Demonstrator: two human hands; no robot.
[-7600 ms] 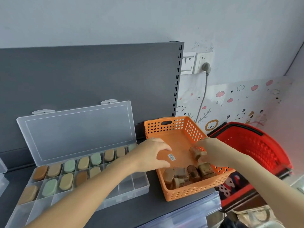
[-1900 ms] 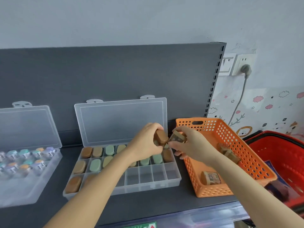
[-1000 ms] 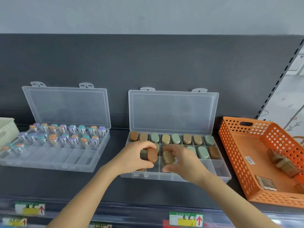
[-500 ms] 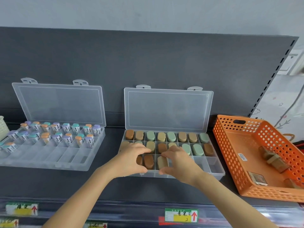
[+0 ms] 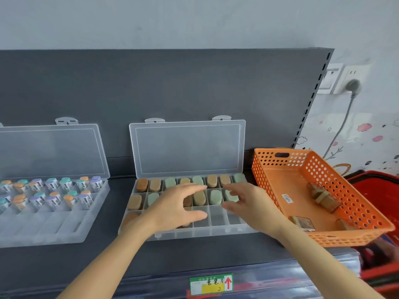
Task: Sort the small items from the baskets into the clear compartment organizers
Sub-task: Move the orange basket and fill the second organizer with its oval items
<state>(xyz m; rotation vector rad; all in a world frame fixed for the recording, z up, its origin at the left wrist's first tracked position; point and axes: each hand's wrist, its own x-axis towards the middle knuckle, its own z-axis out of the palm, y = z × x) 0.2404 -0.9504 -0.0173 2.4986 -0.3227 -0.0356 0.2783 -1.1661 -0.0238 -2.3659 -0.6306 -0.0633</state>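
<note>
Clear organizer (image 5: pixel 218 230) compartments partly hidden under left hand (image 5: pixel 176 209), right hand (image 5: pixel 251 203).

Clear organizer (image 5: pixel 218 228) lid up, on dark shelf, oval brown and green pieces (image 5: pixel 215 197) filling back rows, front cells mostly bare | orange basket (image 5: pixel 262 175) just right, four brown packets (image 5: pixel 321 196) inside | second organizer (image 5: pixel 86 221) left, capped vials (image 5: pixel 51 190)

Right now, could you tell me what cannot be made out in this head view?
- Middle organizer: the left hand and right hand cover several compartments.
- Left organizer: cut off by the left edge.
- Shelf tag: writing too blurred.
- Red basket: contents hidden behind the orange basket.
</note>
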